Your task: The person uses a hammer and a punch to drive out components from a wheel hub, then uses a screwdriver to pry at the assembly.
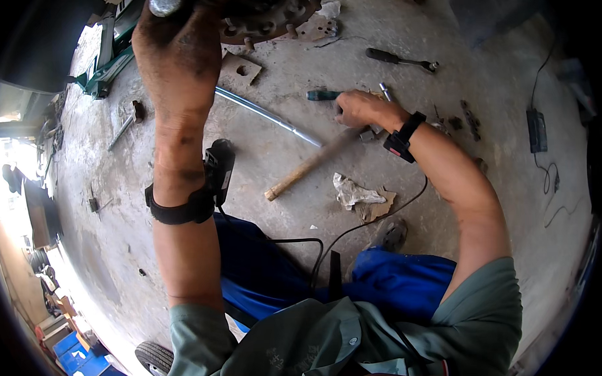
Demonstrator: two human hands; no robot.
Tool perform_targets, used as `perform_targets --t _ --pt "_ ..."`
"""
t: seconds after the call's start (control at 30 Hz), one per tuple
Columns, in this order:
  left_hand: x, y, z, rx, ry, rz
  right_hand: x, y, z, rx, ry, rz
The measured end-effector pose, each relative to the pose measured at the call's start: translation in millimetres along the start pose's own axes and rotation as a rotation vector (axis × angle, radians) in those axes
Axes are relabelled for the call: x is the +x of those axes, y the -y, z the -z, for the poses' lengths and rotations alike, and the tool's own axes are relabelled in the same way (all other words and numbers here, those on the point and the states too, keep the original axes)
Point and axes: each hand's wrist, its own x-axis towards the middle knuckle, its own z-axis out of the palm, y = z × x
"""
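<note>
A rusty brown, round metal hub with studs along its rim [269,27], cut off by the top edge, sits beside the left hand [182,46], whose fingers are hidden; their grip cannot be told. The right hand [369,109], fingers curled, meets a dark green, cylindrical tool handle [321,94] on the grey concrete floor [257,153]; whether they grasp it is unclear. The pale wooden shaft [297,175] just below blurs toward its far end.

I note a tyre [152,355] and blue box [69,348] at my left, a black adapter [537,131] on the floor [117,227] at my right.
</note>
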Motion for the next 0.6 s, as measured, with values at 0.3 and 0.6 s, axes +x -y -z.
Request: perform_targets --t 0.3,0.6 --pt "1.2 7.0 -11.7 -0.111 -0.028 -0.12 11.4 -24.7 -19.8 0.087 0.007 -0.115" --pt "23.4 11.5 -9.4 -0.055 0.002 -0.009 83.5 -13.8 -61.5 0.492 -0.196 -0.217"
